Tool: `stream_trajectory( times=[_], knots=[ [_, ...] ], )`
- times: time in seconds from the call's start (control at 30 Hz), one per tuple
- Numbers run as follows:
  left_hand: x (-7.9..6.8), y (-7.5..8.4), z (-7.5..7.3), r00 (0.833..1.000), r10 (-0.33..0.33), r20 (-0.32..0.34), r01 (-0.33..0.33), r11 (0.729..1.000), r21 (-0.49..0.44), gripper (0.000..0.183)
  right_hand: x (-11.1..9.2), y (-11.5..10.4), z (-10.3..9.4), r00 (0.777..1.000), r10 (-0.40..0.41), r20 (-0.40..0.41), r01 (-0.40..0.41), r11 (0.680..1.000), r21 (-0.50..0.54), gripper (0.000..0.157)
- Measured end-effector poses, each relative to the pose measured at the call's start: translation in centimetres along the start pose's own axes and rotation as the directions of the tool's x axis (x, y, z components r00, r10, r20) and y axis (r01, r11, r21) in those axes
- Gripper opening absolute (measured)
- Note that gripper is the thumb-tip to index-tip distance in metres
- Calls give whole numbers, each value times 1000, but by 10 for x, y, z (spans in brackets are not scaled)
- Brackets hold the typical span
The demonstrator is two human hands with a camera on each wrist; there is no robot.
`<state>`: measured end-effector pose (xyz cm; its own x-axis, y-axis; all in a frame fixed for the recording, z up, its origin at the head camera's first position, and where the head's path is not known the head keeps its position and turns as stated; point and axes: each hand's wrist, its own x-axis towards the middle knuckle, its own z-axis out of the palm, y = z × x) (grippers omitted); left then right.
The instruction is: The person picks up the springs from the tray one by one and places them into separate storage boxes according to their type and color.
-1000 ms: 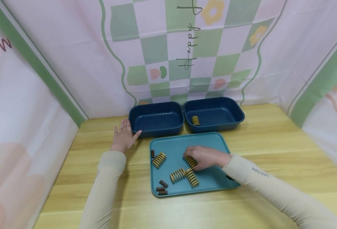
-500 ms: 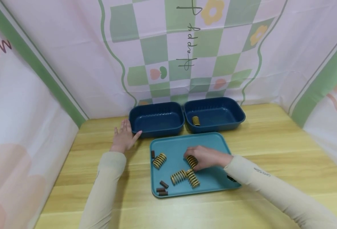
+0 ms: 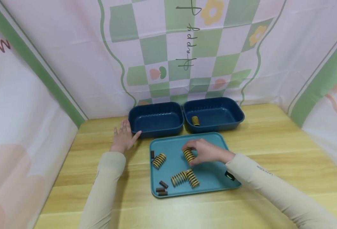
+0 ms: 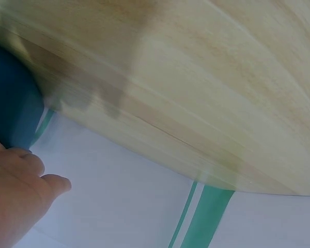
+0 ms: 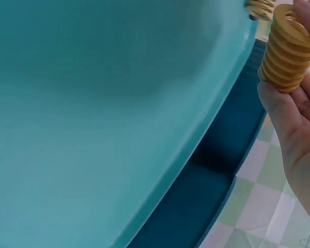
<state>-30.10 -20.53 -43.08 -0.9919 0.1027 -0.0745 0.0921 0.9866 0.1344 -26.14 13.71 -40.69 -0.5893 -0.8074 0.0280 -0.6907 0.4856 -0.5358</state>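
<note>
My right hand [image 3: 207,151] holds a large yellow coil spring [image 3: 189,156] over the teal tray [image 3: 172,148], pinching it end to end between thumb and fingers; the same grip shows in the right wrist view. Below it on the tray, two more yellow springs [image 3: 179,178] meet at an angle, and another yellow spring [image 3: 159,160] lies at the left. Small dark brown springs [image 3: 162,189] are grouped in the near left corner. With fingers spread, my left hand [image 3: 122,137] rests at the left end of the left navy bin [image 3: 157,131].
The right navy bin [image 3: 218,127] has one yellow spring [image 3: 195,121] inside, at its near left. Both bins stand side by side behind the tray, against the checked cloth backdrop [image 3: 180,70]. A small dark spring [image 3: 152,154] lies by the tray's left rim.
My right hand has lifted the yellow spring and shifted slightly toward the bins. My left hand has stayed at the left bin.
</note>
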Motion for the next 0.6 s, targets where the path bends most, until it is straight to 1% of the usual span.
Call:
stream_trajectory(
  times=[0.07, 0.1, 0.17, 0.23, 0.3, 0.37, 0.43, 0.6],
  knots=[
    [0, 0, 0, 1000, -1, 2, 1, 1000, 1, 85, 1, -2, -2, 1000, 19, -6, -18, 996, 85, 53],
    [0, 0, 1, 1000, -1, 3, 1, 1000, 3, 85, 1, -3, -2, 1000, 29, -7, -27, 989, 142, 53],
    [1, -1, 1, 1000, -1, 2, 1, 1000, -5, 84, 2, -6, -4, 999, 51, -7, -47, 966, 255, 54],
    [1, -1, 2, 1000, 0, 3, 0, 1000, -2, 84, 3, -7, -6, 998, 62, -16, -52, 934, 353, 56],
    [1, -2, 2, 1000, 0, 6, 0, 1000, -5, 84, 3, -9, -8, 998, 64, -27, -45, 891, 452, 57],
    [1, -2, 2, 1000, -2, 11, 2, 1000, -6, 85, 3, -10, -10, 997, 64, -41, -33, 849, 528, 57],
    [2, -2, 2, 1000, -3, 16, 3, 1000, -7, 85, 3, -11, -12, 997, 60, -56, -14, 795, 606, 57],
    [2, -2, 2, 1000, -1, 9, 1, 1000, -2, 85, 2, -14, -16, 993, 27, -112, 66, 669, 740, 57]
  ],
)
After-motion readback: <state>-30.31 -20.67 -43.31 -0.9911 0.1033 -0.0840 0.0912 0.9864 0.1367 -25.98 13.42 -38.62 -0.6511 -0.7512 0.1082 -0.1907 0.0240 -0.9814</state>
